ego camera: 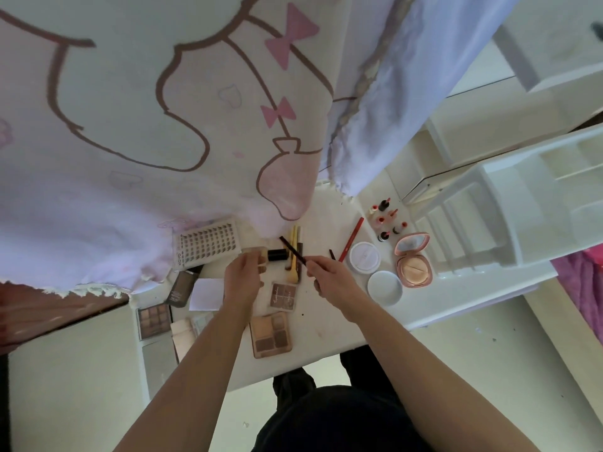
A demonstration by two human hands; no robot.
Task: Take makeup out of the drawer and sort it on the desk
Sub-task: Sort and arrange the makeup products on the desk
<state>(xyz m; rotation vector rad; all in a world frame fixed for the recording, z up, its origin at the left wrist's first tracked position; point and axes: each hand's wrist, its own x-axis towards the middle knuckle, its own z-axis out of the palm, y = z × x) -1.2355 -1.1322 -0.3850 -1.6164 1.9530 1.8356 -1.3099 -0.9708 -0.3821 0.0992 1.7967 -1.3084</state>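
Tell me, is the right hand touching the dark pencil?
Touching. The head view shows the right hand pinching the near end of the dark pencil between its fingertips.

dark pencil [290,248] tilted over brushes [296,231] | two palettes [270,336] flat, central | lipsticks [388,220] clustered far right | pink compact [413,259] open

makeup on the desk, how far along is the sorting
Done: lipsticks stand grouped beside the pink compact; brushes lie together. In hand: the right hand pinches a dark pencil, the left hand holds a black-capped bottle. Left: the lash tray and eyeshadow palette at the left edge look jumbled. Roughly halfway, I'd guess.
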